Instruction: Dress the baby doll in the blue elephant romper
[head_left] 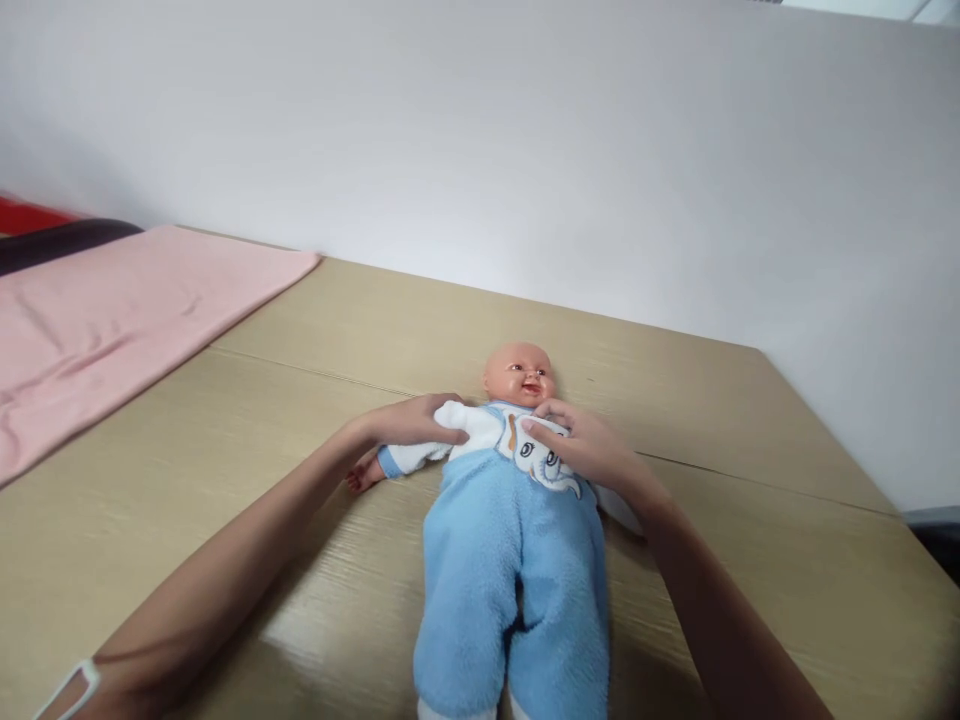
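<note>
A baby doll [517, 372] lies on its back on the wooden table [225, 440], head toward the wall. It wears a fuzzy blue and white romper [510, 540] with an elephant face on the chest. My left hand [416, 420] is closed over the white shoulder of the romper on the left side. My right hand [581, 440] pinches the fabric at the upper chest near the neck, partly covering the elephant patch. The doll's small bare hand [365, 475] sticks out of the left sleeve.
A pink cloth [112, 320] is spread flat over the table's far left part. A white wall [525, 150] rises directly behind the table. A dark object [52, 240] sits beyond the cloth at the left edge.
</note>
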